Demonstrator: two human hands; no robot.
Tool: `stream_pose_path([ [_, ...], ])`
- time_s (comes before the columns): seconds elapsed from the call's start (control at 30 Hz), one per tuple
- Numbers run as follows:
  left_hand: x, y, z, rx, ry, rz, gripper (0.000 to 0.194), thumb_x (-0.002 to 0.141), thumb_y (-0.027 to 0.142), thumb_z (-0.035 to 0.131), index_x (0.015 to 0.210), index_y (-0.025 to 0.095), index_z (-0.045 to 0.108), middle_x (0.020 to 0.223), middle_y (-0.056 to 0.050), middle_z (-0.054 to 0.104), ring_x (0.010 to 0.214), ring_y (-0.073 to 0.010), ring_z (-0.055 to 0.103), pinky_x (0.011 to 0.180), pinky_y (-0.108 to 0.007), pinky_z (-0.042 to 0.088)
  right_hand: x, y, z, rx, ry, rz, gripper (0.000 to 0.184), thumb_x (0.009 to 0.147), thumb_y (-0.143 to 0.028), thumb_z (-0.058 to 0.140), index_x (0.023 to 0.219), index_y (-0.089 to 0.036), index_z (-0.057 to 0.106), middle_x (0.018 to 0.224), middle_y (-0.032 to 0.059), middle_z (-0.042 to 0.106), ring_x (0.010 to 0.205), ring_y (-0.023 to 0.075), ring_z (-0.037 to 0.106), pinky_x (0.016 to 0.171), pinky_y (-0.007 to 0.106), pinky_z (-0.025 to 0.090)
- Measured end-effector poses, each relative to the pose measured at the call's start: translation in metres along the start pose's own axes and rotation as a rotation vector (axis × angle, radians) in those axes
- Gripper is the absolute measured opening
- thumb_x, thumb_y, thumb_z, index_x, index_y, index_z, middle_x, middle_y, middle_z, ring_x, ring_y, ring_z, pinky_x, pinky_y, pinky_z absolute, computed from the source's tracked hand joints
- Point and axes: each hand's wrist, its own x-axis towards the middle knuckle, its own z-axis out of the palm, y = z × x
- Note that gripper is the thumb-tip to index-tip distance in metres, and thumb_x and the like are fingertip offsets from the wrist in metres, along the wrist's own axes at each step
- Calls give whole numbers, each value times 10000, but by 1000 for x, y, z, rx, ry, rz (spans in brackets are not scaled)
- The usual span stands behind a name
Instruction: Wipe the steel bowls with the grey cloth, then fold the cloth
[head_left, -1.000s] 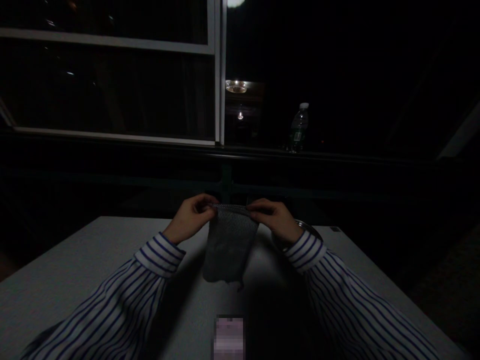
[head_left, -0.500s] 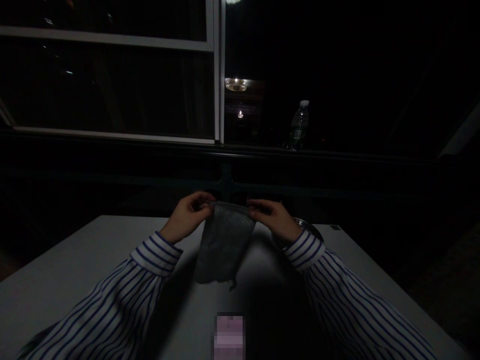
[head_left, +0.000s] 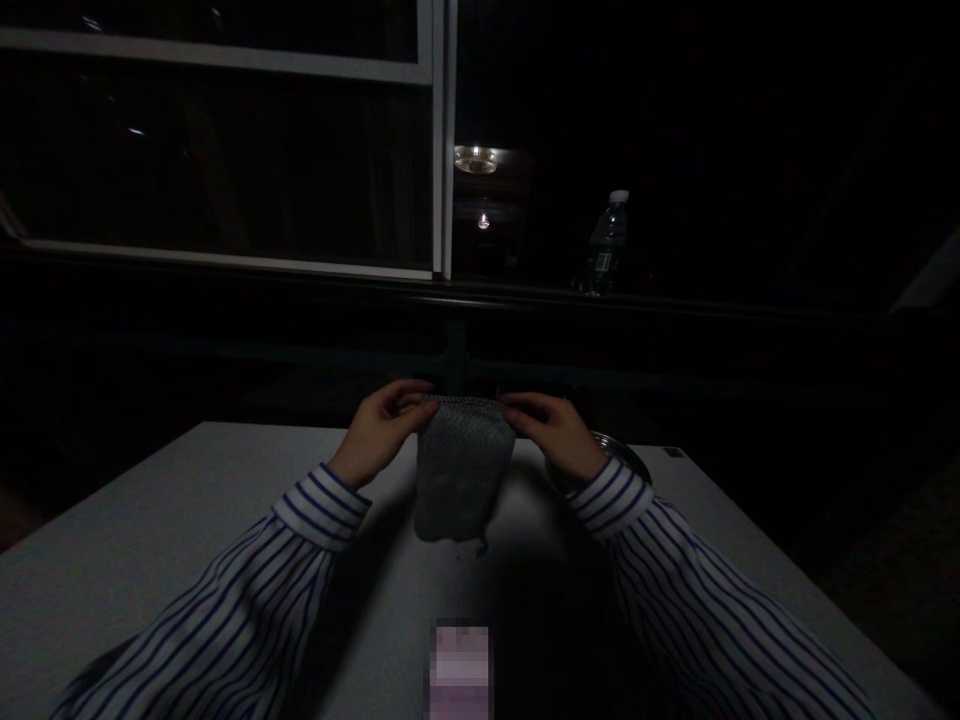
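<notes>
A small grey knitted cloth hangs between my two hands above the white table. Its top edge is a band of paler stitches, and a short loose tail dangles from the lower right corner. My left hand pinches the top left corner between thumb and fingers. At the top right corner my right hand has the same kind of pinch. Behind my right wrist, a round shiny metal rim shows in part; what it belongs to is mostly hidden. The picture is dark, so the fine weave is hard to see.
The white table fills the lower view, with a small dark label at its far right corner. A pixelated pink block lies at the near edge. Beyond stand a window frame and a plastic bottle on the sill.
The cloth's lower end has swung to the right and up, so it hangs straighter. My left hand has shifted slightly right. The view has tilted a little downward.
</notes>
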Motion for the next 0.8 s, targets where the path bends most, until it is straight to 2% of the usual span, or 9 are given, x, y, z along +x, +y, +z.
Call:
stream_pose_path([
  [0.1,1,-3,1,-16,1,-1,402,609,332,641,951,138,555,781,-15,603,741,-133,565,716,-284,454,-2,1,0,-49,-21,-37,274,728,-268,544,971,-149,589,968,51,621,912,154,561,814,302,435],
  [0.2,1,-6,1,20,28,8,367,606,341,641,900,132,574,757,-17,602,732,-138,567,709,-289,457,-3,4,3,-49,-49,-14,322,704,-267,576,1001,-142,572,945,51,627,878,152,574,788,293,451],
  [0.5,-2,-6,1,58,75,64,326,601,336,648,849,135,583,752,-18,611,744,-139,569,718,-276,455,-3,3,3,-121,-38,-57,227,757,-261,508,928,-147,605,923,43,631,884,142,567,787,274,440],
  [0.67,-6,-5,3,25,91,43,316,593,324,658,838,139,585,736,-14,607,719,-130,567,670,-248,455,-4,3,2,-86,-68,-21,234,750,-281,516,919,-150,611,855,29,634,758,110,572,684,233,455],
  [0.8,-4,-7,5,-52,81,-13,309,596,315,657,843,145,583,736,-7,606,698,-114,561,637,-222,444,1,1,-3,-27,-125,107,250,733,-270,529,917,-120,609,780,28,625,602,79,545,543,197,446],
])
